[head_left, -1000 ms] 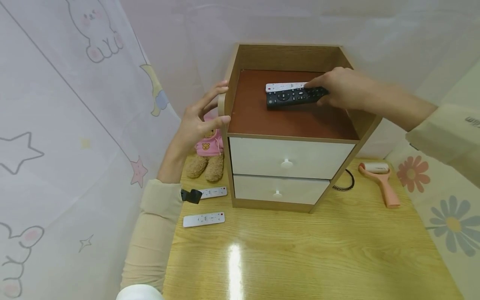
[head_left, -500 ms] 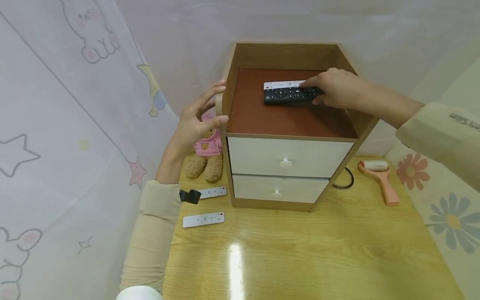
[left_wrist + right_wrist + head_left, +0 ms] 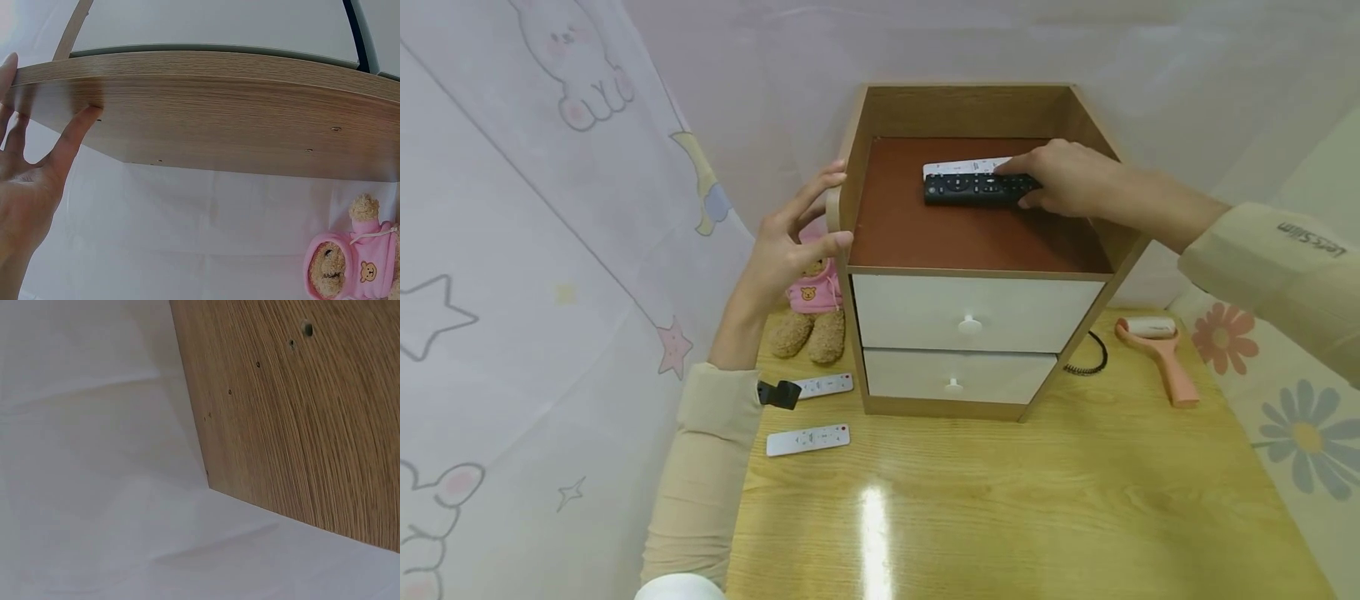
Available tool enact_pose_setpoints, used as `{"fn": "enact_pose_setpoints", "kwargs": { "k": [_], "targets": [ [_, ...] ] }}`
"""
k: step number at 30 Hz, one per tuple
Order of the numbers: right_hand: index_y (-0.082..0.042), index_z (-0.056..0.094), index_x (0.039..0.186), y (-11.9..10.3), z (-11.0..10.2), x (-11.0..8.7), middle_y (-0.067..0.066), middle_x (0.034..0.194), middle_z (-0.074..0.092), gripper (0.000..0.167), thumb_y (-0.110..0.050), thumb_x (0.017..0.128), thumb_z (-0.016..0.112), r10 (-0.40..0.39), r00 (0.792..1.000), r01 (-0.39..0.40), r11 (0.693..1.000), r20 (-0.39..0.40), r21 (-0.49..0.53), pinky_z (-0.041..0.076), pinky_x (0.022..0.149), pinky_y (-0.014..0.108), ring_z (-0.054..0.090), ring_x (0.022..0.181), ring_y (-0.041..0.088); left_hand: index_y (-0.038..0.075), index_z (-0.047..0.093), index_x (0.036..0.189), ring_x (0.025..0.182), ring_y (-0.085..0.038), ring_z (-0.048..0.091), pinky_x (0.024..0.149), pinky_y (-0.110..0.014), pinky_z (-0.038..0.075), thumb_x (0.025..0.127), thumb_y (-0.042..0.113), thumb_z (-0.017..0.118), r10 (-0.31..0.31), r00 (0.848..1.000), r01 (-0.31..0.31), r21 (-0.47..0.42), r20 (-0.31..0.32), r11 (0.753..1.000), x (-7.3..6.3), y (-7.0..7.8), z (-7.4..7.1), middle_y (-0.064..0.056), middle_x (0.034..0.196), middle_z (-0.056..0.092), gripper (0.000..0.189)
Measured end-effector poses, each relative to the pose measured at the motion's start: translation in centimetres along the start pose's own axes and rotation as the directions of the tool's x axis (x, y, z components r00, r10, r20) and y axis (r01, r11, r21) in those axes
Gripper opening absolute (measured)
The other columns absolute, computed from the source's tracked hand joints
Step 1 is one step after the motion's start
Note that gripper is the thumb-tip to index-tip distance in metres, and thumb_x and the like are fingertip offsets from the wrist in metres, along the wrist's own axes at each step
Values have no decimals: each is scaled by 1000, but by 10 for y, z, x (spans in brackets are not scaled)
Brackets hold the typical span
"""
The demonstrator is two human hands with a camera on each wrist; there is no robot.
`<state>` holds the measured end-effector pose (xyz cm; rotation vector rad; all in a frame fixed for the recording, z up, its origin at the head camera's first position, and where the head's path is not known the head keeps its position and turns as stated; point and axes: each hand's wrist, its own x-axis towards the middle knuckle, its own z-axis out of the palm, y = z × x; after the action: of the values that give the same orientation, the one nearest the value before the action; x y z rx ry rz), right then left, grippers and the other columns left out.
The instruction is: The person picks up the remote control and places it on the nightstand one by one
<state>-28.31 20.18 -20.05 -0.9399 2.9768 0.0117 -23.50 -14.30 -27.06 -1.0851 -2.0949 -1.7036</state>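
Note:
In the head view my right hand (image 3: 1063, 177) pinches the right end of a black remote control (image 3: 973, 189) on the red-brown top of a small wooden cabinet (image 3: 917, 237). A white remote control (image 3: 958, 168) lies right behind the black one, with my index finger reaching over its right part. My left hand (image 3: 786, 237) is spread at the cabinet's left side panel (image 3: 206, 119); the left wrist view shows fingertips on that panel. The right wrist view has the cabinet's right side panel (image 3: 300, 425), and the hand is out of its frame.
Two more white remotes (image 3: 808, 439) (image 3: 825, 385) lie on the wooden table (image 3: 1000, 508), left of the cabinet. A teddy bear in pink (image 3: 815, 296) sits behind them. To the right are a black coiled cord (image 3: 1092, 367) and an orange lint roller (image 3: 1167, 362). Both drawers (image 3: 973, 304) are closed.
My right hand has shifted the black remote slightly back and left and straightened it along the white remote. The left hand stays at the side panel.

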Motion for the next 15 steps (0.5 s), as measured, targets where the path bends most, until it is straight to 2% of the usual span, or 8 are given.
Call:
{"fn": "enact_pose_setpoints", "kwargs": {
  "k": [6,15],
  "targets": [
    [4,49,137,-1,2,2,32,127,54,52,-3,89,66,-10,1000,10,1000,-10,9,47,88,59,55,112,48,0,45,139,132,-24,43,106,-42,41,86,-9,65,-4,1000,4,5,1,1000,0,1,-2,-2,153,37,57],
    [8,49,134,-5,6,7,33,128,52,50,2,87,66,-9,1000,9,999,-4,31,43,96,59,49,119,48,-2,45,138,136,-23,39,110,-42,35,85,-9,65,9,1000,-9,-18,1,1000,0,0,-2,-5,152,37,57]
  ]
}}
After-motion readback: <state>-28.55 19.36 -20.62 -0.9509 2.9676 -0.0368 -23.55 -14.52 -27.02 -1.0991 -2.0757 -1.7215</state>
